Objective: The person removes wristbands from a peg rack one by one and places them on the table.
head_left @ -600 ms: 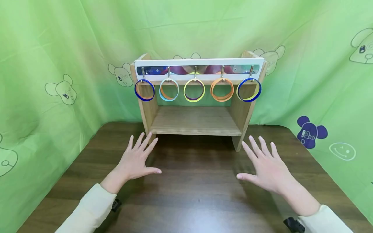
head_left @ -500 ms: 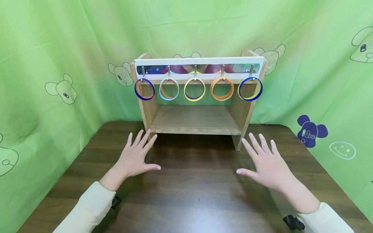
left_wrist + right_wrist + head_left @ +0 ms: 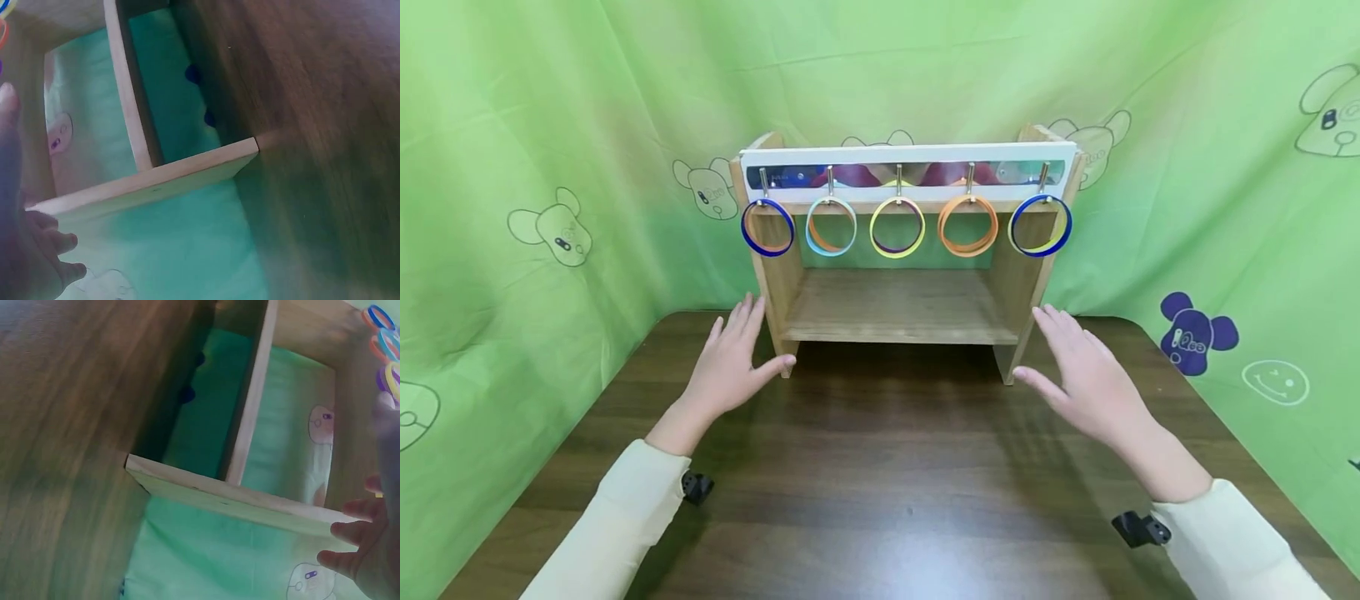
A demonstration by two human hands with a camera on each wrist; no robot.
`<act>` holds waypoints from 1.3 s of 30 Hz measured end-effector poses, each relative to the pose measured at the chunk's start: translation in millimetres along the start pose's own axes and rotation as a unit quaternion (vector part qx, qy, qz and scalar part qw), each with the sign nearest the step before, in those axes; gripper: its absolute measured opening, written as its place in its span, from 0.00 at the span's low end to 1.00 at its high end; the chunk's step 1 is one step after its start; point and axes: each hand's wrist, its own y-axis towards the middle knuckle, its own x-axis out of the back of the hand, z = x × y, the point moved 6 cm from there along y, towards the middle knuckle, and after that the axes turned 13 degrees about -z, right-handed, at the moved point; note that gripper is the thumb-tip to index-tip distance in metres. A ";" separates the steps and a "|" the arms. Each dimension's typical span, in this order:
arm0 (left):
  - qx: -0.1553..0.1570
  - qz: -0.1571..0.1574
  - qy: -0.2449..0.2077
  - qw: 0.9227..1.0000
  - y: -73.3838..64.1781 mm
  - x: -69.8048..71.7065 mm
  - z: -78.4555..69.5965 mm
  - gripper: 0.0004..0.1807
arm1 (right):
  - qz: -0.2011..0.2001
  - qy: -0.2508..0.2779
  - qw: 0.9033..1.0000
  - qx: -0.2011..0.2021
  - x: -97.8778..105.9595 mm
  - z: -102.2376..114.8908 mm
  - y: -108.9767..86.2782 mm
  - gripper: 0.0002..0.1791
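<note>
Two hands point(image 3: 722, 371) point(image 3: 1093, 383) flank one shelf point(image 3: 901, 308) with five hooks point(image 3: 898, 177).

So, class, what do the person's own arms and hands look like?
The left hand and right hand are bare, with no gloves or rings showing. The left sleeve and right sleeve are long, plain and off-white. A small black device shows beside the left sleeve, a similar black unit beside the right. No cables show.

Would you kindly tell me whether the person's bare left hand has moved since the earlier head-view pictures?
Yes: judged against the pale wooden shelf unit, the bare left hand has moved forward and slightly left, up beside the unit's left panel.
</note>
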 end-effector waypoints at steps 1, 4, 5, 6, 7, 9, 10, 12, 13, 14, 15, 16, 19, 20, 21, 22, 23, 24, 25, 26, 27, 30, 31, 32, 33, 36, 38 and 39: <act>0.019 -0.009 -0.021 1.000 3.0 0.1 3.4 0.55 | -0.016 0.011 1.000 -0.005 2.5 -1.0 3.0 0.43; 0.072 -0.030 -0.082 0.994 10.4 -3.7 14.0 0.54 | -0.063 0.041 0.997 -0.028 10.2 -4.2 8.8 0.39; 0.087 -0.035 -0.102 0.990 12.3 -5.7 17.3 0.53 | -0.079 0.047 0.995 -0.035 12.3 -5.0 9.9 0.38; 0.102 -0.042 -0.120 0.987 14.1 -7.8 20.1 0.53 | -0.096 0.053 0.993 -0.041 14.3 -5.8 11.1 0.36; 0.116 -0.048 -0.138 0.982 15.8 -9.8 22.5 0.52 | -0.113 0.059 0.991 -0.043 16.3 -6.5 12.5 0.35; 0.137 -0.060 -0.171 0.974 19.1 -14.5 26.5 0.51 | -0.145 0.070 0.986 -0.043 19.6 -7.2 16.0 0.32; 0.147 -0.067 -0.185 0.969 21.2 -16.9 27.9 0.50 | -0.161 0.075 0.983 -0.041 21.8 -7.4 18.0 0.31; 0.165 -0.083 -0.214 0.959 25.0 -22.5 29.9 0.48 | -0.186 0.081 0.978 -0.037 25.9 -8.1 22.2 0.29; 0.172 -0.092 -0.228 0.954 26.8 -25.4 30.7 0.46 | -0.196 0.086 0.976 -0.037 27.7 -8.4 24.6 0.29; 0.176 -0.102 -0.242 0.949 28.4 -28.5 31.5 0.45 | -0.203 0.093 0.974 -0.039 29.2 -8.7 27.1 0.28; 0.180 -0.113 -0.256 0.943 29.7 -31.4 32.0 0.42 | -0.210 0.100 0.972 -0.041 30.6 -9.3 29.7 0.28; 0.183 -0.123 -0.271 0.937 30.9 -34.0 32.3 0.40 | -0.217 0.107 0.969 -0.045 31.8 -9.9 32.1 0.28; 0.194 -0.151 -0.311 0.918 33.1 -42.0 32.8 0.36 | -0.236 0.131 0.961 -0.063 35.3 -12.0 39.0 0.26; 0.198 -0.159 -0.322 0.912 33.4 -44.7 33.3 0.34 | -0.242 0.138 0.958 -0.072 36.3 -13.0 41.1 0.26; 0.204 -0.165 -0.332 0.906 33.5 -47.2 33.8 0.34 | -0.248 0.145 0.954 -0.081 37.3 -13.9 43.1 0.25; 0.209 -0.172 -0.338 0.901 33.7 -50.2 34.9 0.34 | -0.253 0.153 0.951 -0.091 38.2 -14.6 44.8 0.24; 0.220 -0.174 -0.350 0.894 33.3 -50.1 33.3 0.33 | -0.257 0.162 0.947 -0.102 38.8 -15.6 46.5 0.23; 0.229 -0.177 -0.359 0.887 32.5 -48.3 30.2 0.32 | -0.261 0.172 0.943 -0.113 39.2 -16.5 47.9 0.23; 0.237 -0.185 -0.370 0.879 32.4 -50.2 30.9 0.32 | -0.264 0.179 0.940 -0.125 39.9 -17.8 49.1 0.23; 0.243 -0.191 -0.383 0.870 31.9 -48.5 28.2 0.31 | -0.265 0.185 0.937 -0.135 40.6 -19.0 50.2 0.22; 0.248 -0.197 -0.396 0.862 31.4 -46.4 25.4 0.30 | -0.266 0.191 0.934 -0.145 41.5 -20.1 51.2 0.22; 0.256 -0.223 -0.421 0.841 27.6 -41.2 19.9 0.27 | -0.267 0.203 0.926 -0.174 41.6 -23.9 53.5 0.21; 0.254 -0.234 -0.428 0.835 27.2 -42.2 20.7 0.27 | -0.268 0.208 0.923 -0.182 42.1 -25.0 54.3 0.20; 0.253 -0.240 -0.434 0.831 26.4 -39.4 17.6 0.26 | -0.270 0.213 0.920 -0.189 42.8 -26.1 55.4 0.20; 0.251 -0.248 -0.438 0.827 25.9 -39.7 17.5 0.26 | -0.273 0.221 0.915 -0.197 43.4 -27.3 56.3 0.19; 0.249 -0.267 -0.452 0.814 24.7 -41.6 18.4 0.25 | -0.282 0.249 0.901 -0.214 44.8 -30.4 58.7 0.17; 0.248 -0.275 -0.459 0.808 23.8 -43.5 19.6 0.25 | -0.287 0.272 0.890 -0.227 44.9 -33.1 59.5 0.16; 0.247 -0.279 -0.460 0.806 23.3 -44.3 20.1 0.25 | -0.289 0.284 0.884 -0.232 44.9 -33.9 59.9 0.15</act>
